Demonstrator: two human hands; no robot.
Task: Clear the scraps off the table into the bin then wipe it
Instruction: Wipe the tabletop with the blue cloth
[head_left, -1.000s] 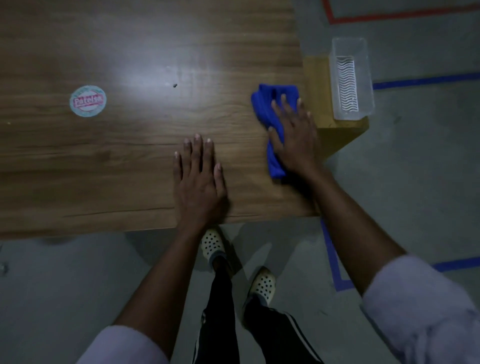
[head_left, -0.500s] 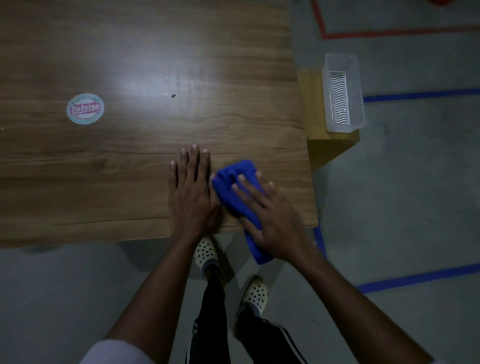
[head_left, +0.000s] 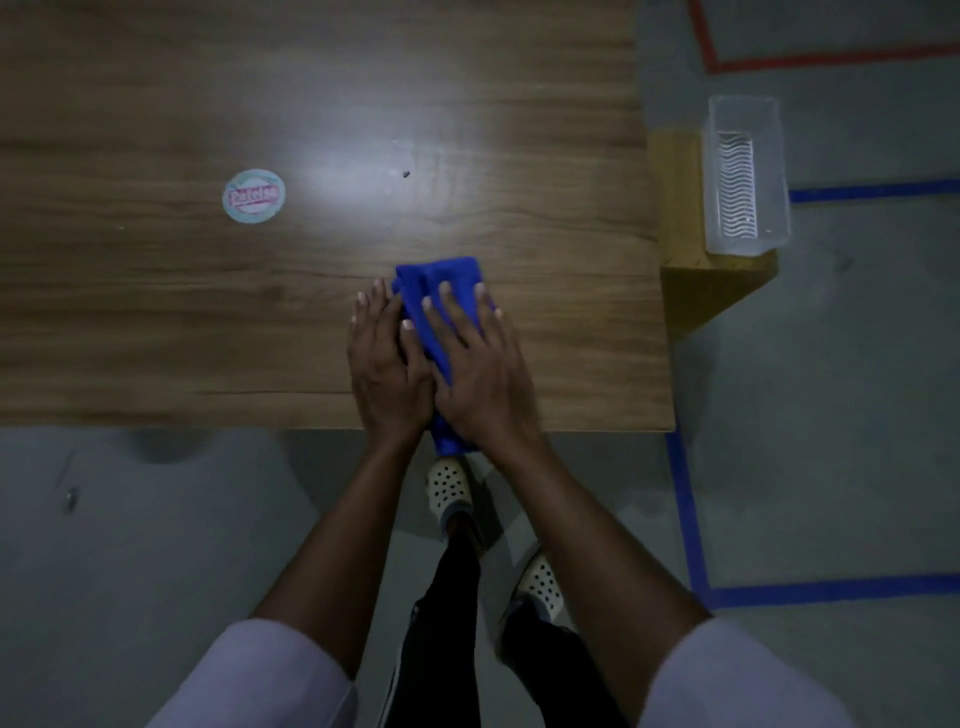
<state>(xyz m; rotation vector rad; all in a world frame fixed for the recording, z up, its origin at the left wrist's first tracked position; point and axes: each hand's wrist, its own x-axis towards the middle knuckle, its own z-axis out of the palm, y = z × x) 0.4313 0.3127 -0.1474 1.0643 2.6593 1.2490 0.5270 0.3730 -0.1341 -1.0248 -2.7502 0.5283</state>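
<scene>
— Largest first?
— Grey floor (head_left: 156, 545), near and right, crossed by blue tape (head_left: 685, 519) and, far right, red tape (head_left: 831, 57). Then the wooden table (head_left: 156, 322), filling the far left, far and left sides cut off by the frame.

— Containers?
— Just one: a clear plastic bin (head_left: 743, 245), standing on a yellow stand (head_left: 675, 208) just beside the table's right edge. Inside, only a white wavy pattern along the bottom. Scraps in there or not, impossible to tell: too dim, too small.

— Hands?
— Both at the near table edge, side by side and touching. Right hand (head_left: 483, 374) flat on the folded blue cloth (head_left: 441, 280), fingers straight and spread, pressing down. Left hand (head_left: 387, 364) flat too, fingers straight and close together, palm on the wood, against the cloth's left side.

— And the cloth?
— On the table toward its right end. Far end showing beyond the fingertips, near end hanging past the near edge, middle hidden under the right hand.

— Smaller things on top?
— A round sticker (head_left: 254, 196) well to the left, pink lettering blurred and unreadable. Farther in, a dark speck (head_left: 405, 174) beside a patch of glare; scrap or mark, hard to say.

— Cut off or covered?
— Pale sleeves (head_left: 249, 680) clipped by the near frame edge. Perforated pale shoes (head_left: 449, 486) on the floor between the forearms.
</scene>
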